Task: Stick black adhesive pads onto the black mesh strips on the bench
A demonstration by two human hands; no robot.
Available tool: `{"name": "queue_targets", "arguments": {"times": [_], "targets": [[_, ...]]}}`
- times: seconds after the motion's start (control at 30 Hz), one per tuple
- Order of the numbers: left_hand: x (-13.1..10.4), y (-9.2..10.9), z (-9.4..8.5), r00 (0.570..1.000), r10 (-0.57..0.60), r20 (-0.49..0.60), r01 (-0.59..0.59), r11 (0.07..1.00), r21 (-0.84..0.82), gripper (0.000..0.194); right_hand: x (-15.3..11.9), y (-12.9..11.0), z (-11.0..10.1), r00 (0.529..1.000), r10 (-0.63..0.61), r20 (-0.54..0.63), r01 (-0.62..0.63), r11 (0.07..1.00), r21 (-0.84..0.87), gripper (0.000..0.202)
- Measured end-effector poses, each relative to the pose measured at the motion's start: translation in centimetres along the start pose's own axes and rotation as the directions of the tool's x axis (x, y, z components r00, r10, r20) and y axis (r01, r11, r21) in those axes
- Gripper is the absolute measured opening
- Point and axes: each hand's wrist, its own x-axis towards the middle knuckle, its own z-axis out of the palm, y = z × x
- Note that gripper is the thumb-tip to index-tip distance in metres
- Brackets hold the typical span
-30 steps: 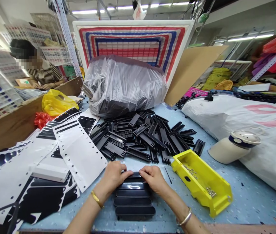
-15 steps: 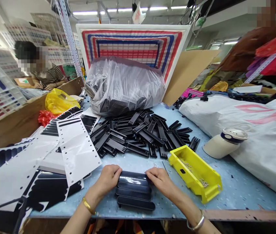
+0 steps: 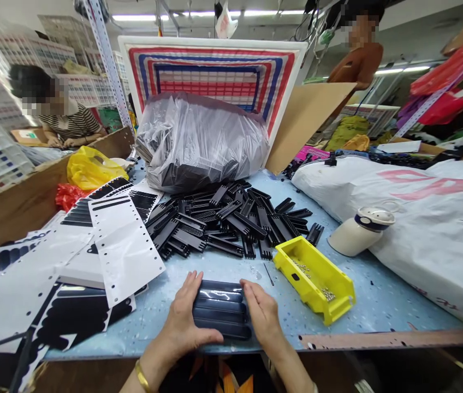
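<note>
Several glossy dark strips (image 3: pixel 221 310) lie side by side on the blue table near its front edge, close together in a block. My left hand (image 3: pixel 186 314) is at their left ends, with its fingers pointing away from me and its thumb stretched along the near edge. At the right ends, my right hand (image 3: pixel 262 311) rests with its fingers extended. The strips sit between the two hands. Beyond them is a heap of black plastic pieces (image 3: pixel 223 218). A yellow bin (image 3: pixel 315 281) with small metal parts stands to the right.
White sheets (image 3: pixel 127 245) and black strip sheets cover the left side. A plastic-wrapped bundle (image 3: pixel 202 144) stands behind the heap. On the right are a cream bottle (image 3: pixel 354 234) and a large white sack (image 3: pixel 420 202). One person (image 3: pixel 70 120) sits at the left; another (image 3: pixel 358 60) is at the back right.
The strips, spaced apart before, now lie tightly together. My hands have gone from pinching the far strip's ends to flanking the block. The view has shifted, and the person at the back right shows more fully.
</note>
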Motion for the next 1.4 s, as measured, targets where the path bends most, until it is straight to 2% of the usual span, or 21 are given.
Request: {"name": "queue_targets", "arguments": {"times": [0.07,0.13,0.2,0.27,0.4,0.47,0.6,0.8,0.93,1.03,1.1,1.17,1.27,1.33,1.4], "targets": [[0.1,-0.5,0.5,1.0,0.017,-0.002,-0.016,1.0,0.017,0.118,0.3,-0.3,1.6,0.996,-0.084,0.012,0.084,0.994,-0.067,0.061],[0.1,-0.8,0.7,1.0,0.014,-0.011,-0.014,1.0,0.024,0.114,0.8,-0.5,2.5,0.995,-0.102,0.009,0.102,0.989,-0.108,0.063],[0.0,-0.9,0.5,1.0,0.017,-0.013,-0.016,1.0,0.014,0.114,1.3,-0.5,2.6,0.995,-0.1,0.025,0.102,0.988,-0.117,0.063],[0.0,-0.9,-0.1,1.0,0.029,0.009,-0.029,0.999,-0.022,0.12,1.7,-0.4,1.7,0.993,-0.099,0.057,0.105,0.989,-0.103,0.06],[0.2,-0.6,-2.5,0.993,0.03,0.118,-0.015,0.992,-0.125,0.136,2.2,-0.3,-1.6,0.99,-0.033,0.136,0.045,0.995,-0.089,0.047],[0.4,-0.4,-3.7,0.982,-0.006,0.19,0.032,0.991,-0.131,0.136,2.3,-0.3,-2.8,0.979,-0.051,0.199,0.082,0.985,-0.15,0.054],[0.8,0.2,-4.7,0.952,-0.089,0.293,0.11,0.992,-0.056,0.13,2.2,0.1,-3.2,0.912,-0.146,0.383,0.258,0.931,-0.259,0.07],[0.9,0.3,-4.5,0.942,-0.146,0.301,0.163,0.986,-0.032,0.122,0.5,1.3,-3.6,0.792,-0.148,0.593,0.413,0.845,-0.341,0.1],[0.7,0.1,-4.6,0.939,-0.153,0.308,0.171,0.985,-0.033,0.117,0.0,1.1,-4.5,0.718,-0.114,0.687,0.475,0.802,-0.363,0.099],[0.5,0.4,-4.7,0.94,-0.174,0.295,0.196,0.98,-0.047,0.117,0.1,1.2,-4.6,0.695,-0.1,0.712,0.481,0.801,-0.357,0.098],[0.5,0.6,-4.7,0.942,-0.193,0.275,0.221,0.973,-0.072,0.119,0.4,1.3,-4.5,0.701,-0.084,0.708,0.449,0.823,-0.347,0.096],[0.6,0.7,-4.7,0.945,-0.205,0.254,0.249,0.956,-0.153,0.121,1.1,1.0,-4.5,0.727,-0.048,0.685,0.375,0.863,-0.338,0.095],[1.5,0.9,-4.8,0.937,-0.262,0.231,0.332,0.872,-0.359,0.123,3.2,-0.6,-4.4,0.769,0.104,0.631,0.134,0.938,-0.318,0.093],[2.5,1.3,-4.9,0.904,-0.364,0.223,0.427,0.781,-0.456,0.112,5.0,-2.1,-4.2,0.737,0.212,0.641,-0.057,0.966,-0.254,0.078],[3.7,1.9,-5.0,0.857,-0.456,0.239,0.513,0.706,-0.489,0.092,6.8,-3.4,-3.8,0.673,0.264,0.691,-0.195,0.965,-0.178,0.055]]}}
